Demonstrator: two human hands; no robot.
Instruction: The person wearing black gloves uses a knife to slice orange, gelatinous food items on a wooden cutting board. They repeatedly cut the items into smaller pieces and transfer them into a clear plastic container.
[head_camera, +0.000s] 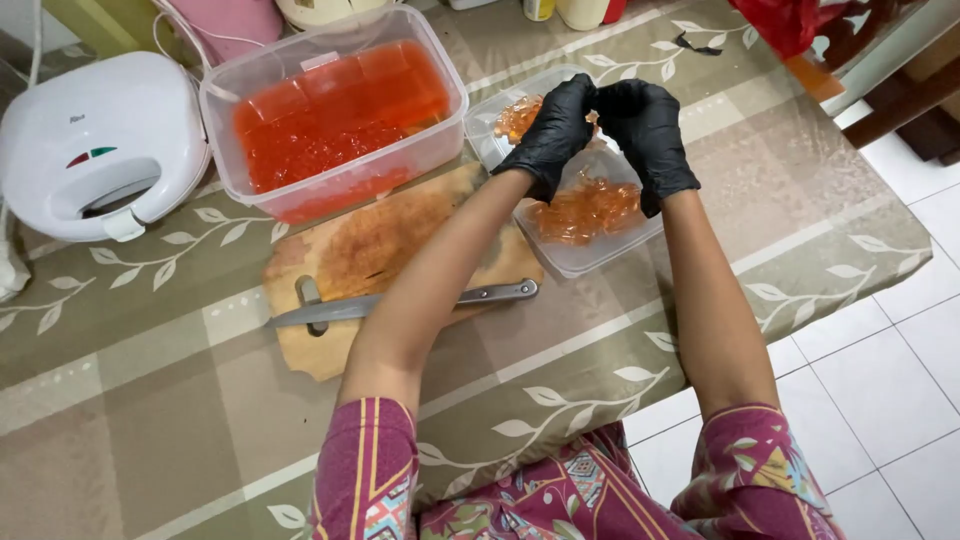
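- Table (150, 400) with a leaf-pattern cloth fills the frame; a white appliance (95, 140) sits at the upper left.
- Big tub (335, 110) of red jelly stands at the upper centre, above the board (380, 250).
- Knife (400, 303) lies across the board, its long axis left to right, blade left.
- Small tub (580, 225), centre right, holds orange jelly pieces (585, 210).
- Left hand (555, 130) and right hand (645, 130), both in black gloves, meet above it, fingers pinched together on 1 piece, hardly visible.
- The jelly looks soft, slippery and easy to tear; a gentle hold at its sides seems best.
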